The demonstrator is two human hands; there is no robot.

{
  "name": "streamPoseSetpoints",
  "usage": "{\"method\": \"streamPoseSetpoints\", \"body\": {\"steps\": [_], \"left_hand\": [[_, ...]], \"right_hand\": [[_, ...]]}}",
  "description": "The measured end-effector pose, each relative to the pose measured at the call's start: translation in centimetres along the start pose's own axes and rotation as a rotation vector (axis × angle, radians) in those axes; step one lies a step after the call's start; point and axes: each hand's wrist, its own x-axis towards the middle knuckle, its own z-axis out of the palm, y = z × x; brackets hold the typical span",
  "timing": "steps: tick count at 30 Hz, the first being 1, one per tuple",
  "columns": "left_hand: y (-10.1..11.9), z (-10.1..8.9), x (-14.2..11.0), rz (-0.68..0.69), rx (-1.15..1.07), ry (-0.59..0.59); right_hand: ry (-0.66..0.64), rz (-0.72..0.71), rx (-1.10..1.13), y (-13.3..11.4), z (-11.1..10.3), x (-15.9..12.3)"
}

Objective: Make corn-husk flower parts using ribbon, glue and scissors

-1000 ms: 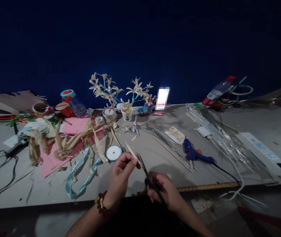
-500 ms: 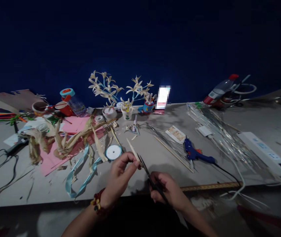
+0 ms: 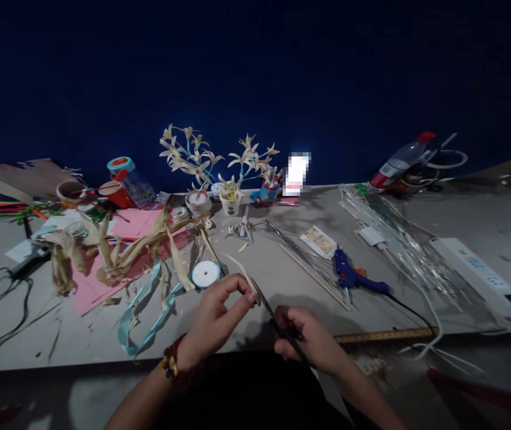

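Note:
Between the thumb and finger of my left hand (image 3: 225, 307) is a narrow, pale strip of corn husk (image 3: 238, 266), its free end pointing up and away. My right hand (image 3: 304, 335) grips a pair of dark scissors (image 3: 274, 316). The blades reach up to the left and lie against or right beside the strip at my left fingertips; I cannot tell whether they touch it. Just beyond my left hand lies a ribbon spool (image 3: 205, 274), with light blue ribbon (image 3: 130, 337) looping towards the table's front edge.
Dried husks (image 3: 123, 261) lie over pink paper (image 3: 85, 298) on the left. Husk flowers stand in a white cup (image 3: 230, 205) at the back. A blue glue gun (image 3: 357, 279), wires (image 3: 302, 254), a thin stick (image 3: 315, 278) and a power strip (image 3: 474, 272) lie on the right.
The scissors have tilted a little, their tips shifting slightly left along the husk strip. The strip's free end now curves further left. Both hands otherwise stay nearly where they were.

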Motion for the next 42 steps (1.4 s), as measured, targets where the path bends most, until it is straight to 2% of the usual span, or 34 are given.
{"method": "streamPoseSetpoints", "body": {"steps": [5,12,18,36,42], "left_hand": [[0.2,-0.2,0.0,0.045,0.035,0.002],[0.2,-0.5,0.4,0.032,0.087,-0.063],[0.0,-0.5,0.4,0.031,0.084,-0.092],[0.6,-0.5,0.6,0.041,0.054,-0.087],[0.3,-0.6,0.7,0.041,0.032,-0.133]], "right_hand": [[-0.007,0.043,0.048,0.2,0.3,0.0],[-0.001,0.03,0.025,-0.4,0.4,-0.1],[-0.001,0.074,0.056,-0.2,0.4,-0.1],[0.003,0.026,0.037,0.7,0.3,-0.2],[0.024,0.018,0.017,1.2,0.5,-0.3]]}}
